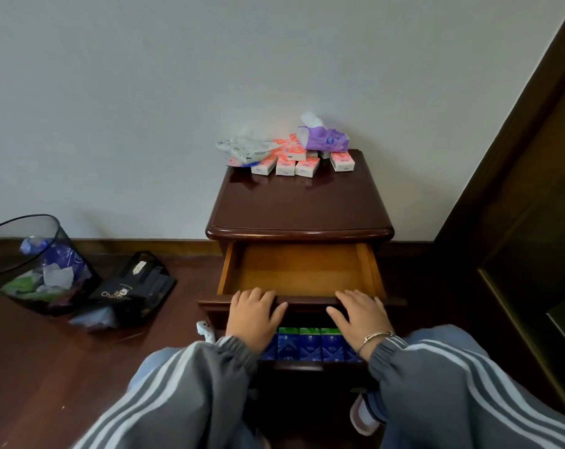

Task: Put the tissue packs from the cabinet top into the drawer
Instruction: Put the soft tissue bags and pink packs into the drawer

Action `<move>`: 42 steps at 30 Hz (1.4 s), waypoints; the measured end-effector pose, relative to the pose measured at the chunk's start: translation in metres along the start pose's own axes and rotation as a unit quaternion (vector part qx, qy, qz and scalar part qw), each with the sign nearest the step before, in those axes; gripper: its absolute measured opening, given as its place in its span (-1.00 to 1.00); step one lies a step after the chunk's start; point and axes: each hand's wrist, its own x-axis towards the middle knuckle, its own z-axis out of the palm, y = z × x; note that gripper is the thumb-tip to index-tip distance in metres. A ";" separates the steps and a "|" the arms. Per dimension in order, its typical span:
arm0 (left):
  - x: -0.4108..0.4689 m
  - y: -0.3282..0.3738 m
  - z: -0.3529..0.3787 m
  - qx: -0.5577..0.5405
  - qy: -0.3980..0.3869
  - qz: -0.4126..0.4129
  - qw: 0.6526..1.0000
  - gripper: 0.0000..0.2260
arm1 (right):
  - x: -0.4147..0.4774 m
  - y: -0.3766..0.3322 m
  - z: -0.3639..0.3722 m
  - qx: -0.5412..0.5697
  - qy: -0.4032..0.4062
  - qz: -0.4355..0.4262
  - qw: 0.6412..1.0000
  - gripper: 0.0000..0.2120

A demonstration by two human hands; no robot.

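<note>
Found tissue packs [294,160] heaped at the rear of the cabinet top [299,205], close against the wall [145,92], some stacked on others, a few lying singly at the front of the heap. Noted a purple soft pack [323,140] resting on the heap to the right, and a crumpled green-and-white wrapper [242,147] touching the heap on the left, overhanging the edge. Found the drawer [302,270] directly below, pulled well out, wooden bottom exposed, none of the packs inside yet. Observed left hand [253,315] and right hand [359,314] laid on the drawer's front edge [307,299], well apart, fingers spread and fairly straight, tips reaching over the inner side, holding nothing. Placed so, by judgement, to draw the drawer out evenly or steady it before loading. Noted a bracelet [373,338] on the right wrist. Seen below the hands, partly hidden: a lower drawer [294,367], also open, holding a row of blue packs [310,346] standing upright. Judged the transfer not yet begun, with the whole heap to be brought down. Recorded on the floor [48,367] to the left: a dark bin [38,264] with paper waste, and a black bag [135,283] just beside it.
</note>
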 end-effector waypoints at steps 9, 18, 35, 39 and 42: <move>-0.034 -0.016 -0.012 -0.108 -0.070 -0.011 0.992 -0.52 | -0.046 0.018 -0.028 0.118 -0.079 -0.005 0.990 -0.51; -0.019 -0.032 -0.025 -0.163 -0.131 0.036 0.977 -0.63 | -0.020 0.024 -0.060 0.168 -0.086 -0.066 0.980 -0.76; 0.207 -0.056 -0.085 -0.119 0.200 -0.039 0.972 -0.58 | 0.241 0.011 -0.100 0.022 0.030 0.081 0.996 -0.19; 0.257 -0.070 -0.087 -0.215 0.206 -0.130 0.946 -0.54 | 0.255 0.003 -0.076 -0.043 -0.018 0.081 0.996 -0.17; 0.299 -0.074 -0.091 -0.336 0.218 -0.220 0.890 -0.51 | 0.257 0.006 -0.067 -0.058 0.015 0.078 0.995 -0.17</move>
